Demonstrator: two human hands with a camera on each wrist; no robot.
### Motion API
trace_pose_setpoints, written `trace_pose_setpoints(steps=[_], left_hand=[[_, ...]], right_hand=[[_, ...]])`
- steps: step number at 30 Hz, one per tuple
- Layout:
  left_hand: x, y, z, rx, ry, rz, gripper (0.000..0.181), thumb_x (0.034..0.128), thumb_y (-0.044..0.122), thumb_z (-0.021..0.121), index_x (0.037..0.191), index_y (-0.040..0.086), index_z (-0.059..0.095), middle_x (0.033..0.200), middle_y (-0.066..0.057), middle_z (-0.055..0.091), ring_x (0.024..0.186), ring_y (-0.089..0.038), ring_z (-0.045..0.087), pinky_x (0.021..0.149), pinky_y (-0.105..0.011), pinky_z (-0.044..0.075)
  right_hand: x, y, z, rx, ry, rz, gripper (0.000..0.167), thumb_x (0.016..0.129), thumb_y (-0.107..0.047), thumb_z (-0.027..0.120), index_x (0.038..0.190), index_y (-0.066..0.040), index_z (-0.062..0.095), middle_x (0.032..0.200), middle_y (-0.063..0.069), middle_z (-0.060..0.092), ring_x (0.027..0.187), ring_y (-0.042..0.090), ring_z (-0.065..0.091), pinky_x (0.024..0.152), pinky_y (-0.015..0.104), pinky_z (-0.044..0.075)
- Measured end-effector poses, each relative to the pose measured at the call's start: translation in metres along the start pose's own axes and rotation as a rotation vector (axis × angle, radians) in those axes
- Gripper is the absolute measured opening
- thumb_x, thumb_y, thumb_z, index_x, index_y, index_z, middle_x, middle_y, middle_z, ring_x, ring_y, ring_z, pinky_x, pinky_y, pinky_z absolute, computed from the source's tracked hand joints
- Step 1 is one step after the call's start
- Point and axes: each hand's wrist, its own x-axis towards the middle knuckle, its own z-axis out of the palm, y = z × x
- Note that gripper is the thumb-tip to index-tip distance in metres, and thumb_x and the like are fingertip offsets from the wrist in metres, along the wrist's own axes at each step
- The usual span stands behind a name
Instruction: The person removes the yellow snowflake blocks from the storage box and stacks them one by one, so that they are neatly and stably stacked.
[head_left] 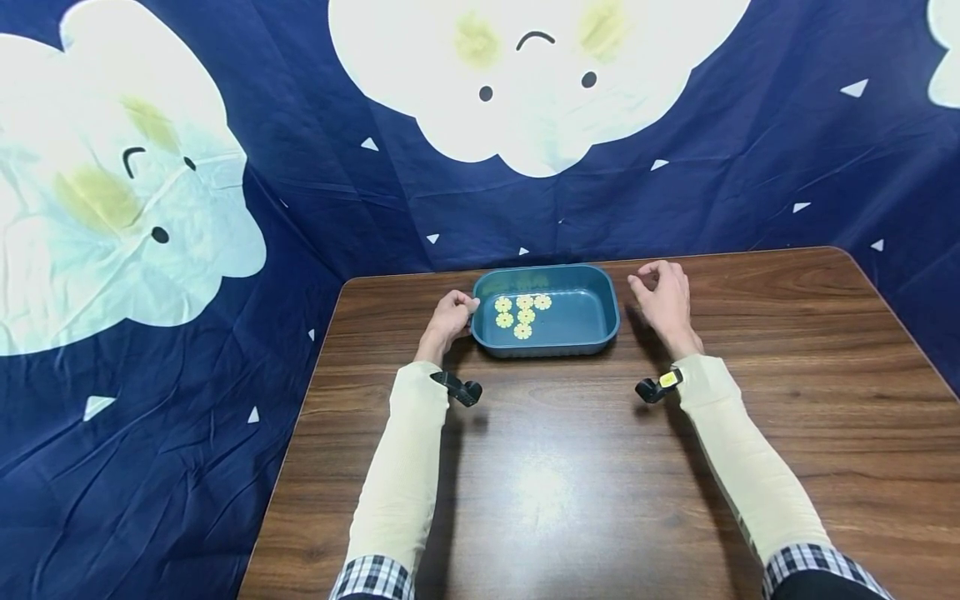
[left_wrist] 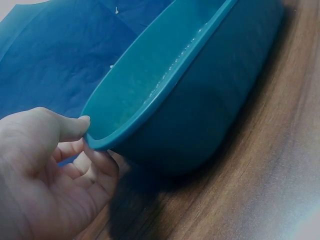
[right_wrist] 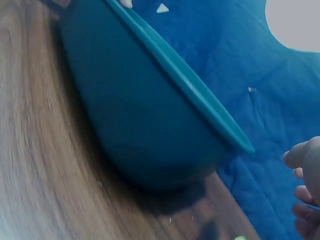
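The person's left hand [head_left: 448, 315] pinches the rim of a teal basin [head_left: 553, 345] at its left end, thumb on top and fingers curled beneath. Over by the other end, the right hand [head_left: 665, 302] hovers just beside the basin without touching it, fingers loosely bent and apart from the thumb. The hands are well apart, the basin between them. Yellow flower shapes [head_left: 526, 317] cluster on the left part of its floor. It sits near the back edge of a brown wooden table [head_left: 570, 450], before a blue cloth [head_left: 480, 208] with white clouds [head_left: 540, 125].
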Motion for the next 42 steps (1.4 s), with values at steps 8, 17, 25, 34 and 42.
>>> trace_pose_setpoints(steps=[8,17,25,34,42], left_hand=[[0.001,-0.001,0.000,0.002,0.005,-0.001,0.016,0.0982,0.020,0.054,0.087,0.012,0.045,0.084,-0.002,0.043,0.072,-0.013,0.044,0.066,-0.027,0.045],[0.000,-0.001,0.001,0.001,0.008,0.007,0.017,0.0982,0.020,0.054,0.087,0.013,0.045,0.083,-0.002,0.043,0.071,-0.013,0.044,0.063,-0.025,0.045],[0.001,-0.001,0.001,-0.006,0.007,0.004,0.017,0.0983,0.020,0.054,0.087,0.013,0.045,0.082,-0.002,0.043,0.070,-0.012,0.044,0.063,-0.025,0.045],[0.001,-0.001,0.001,0.001,0.011,0.011,0.017,0.0984,0.021,0.054,0.087,0.013,0.045,0.083,-0.003,0.043,0.071,-0.013,0.044,0.060,-0.024,0.045],[0.001,-0.001,0.000,-0.008,0.005,0.004,0.016,0.0982,0.020,0.054,0.088,0.012,0.045,0.083,-0.003,0.043,0.070,-0.013,0.044,0.058,-0.023,0.045]], right_hand=[[-0.004,-0.022,0.007,0.012,-0.045,-0.044,0.030,0.091,-0.026,0.064,0.109,-0.003,0.056,0.118,0.019,0.050,0.112,0.036,0.045,0.097,0.047,0.034],[-0.008,-0.040,0.019,0.015,-0.101,-0.125,0.032,0.092,-0.027,0.064,0.111,-0.003,0.056,0.114,0.018,0.051,0.107,0.035,0.046,0.094,0.047,0.036],[-0.014,-0.049,0.036,-0.001,-0.173,-0.184,0.032,0.089,-0.027,0.066,0.111,-0.004,0.058,0.119,0.017,0.052,0.107,0.033,0.046,0.093,0.046,0.037],[-0.019,-0.062,0.053,-0.042,-0.254,-0.246,0.030,0.089,-0.027,0.067,0.110,-0.006,0.060,0.117,0.013,0.055,0.113,0.034,0.047,0.097,0.046,0.037],[-0.025,-0.069,0.064,-0.069,-0.381,-0.242,0.031,0.091,-0.026,0.066,0.114,-0.007,0.059,0.121,0.012,0.053,0.116,0.031,0.046,0.099,0.046,0.037]])
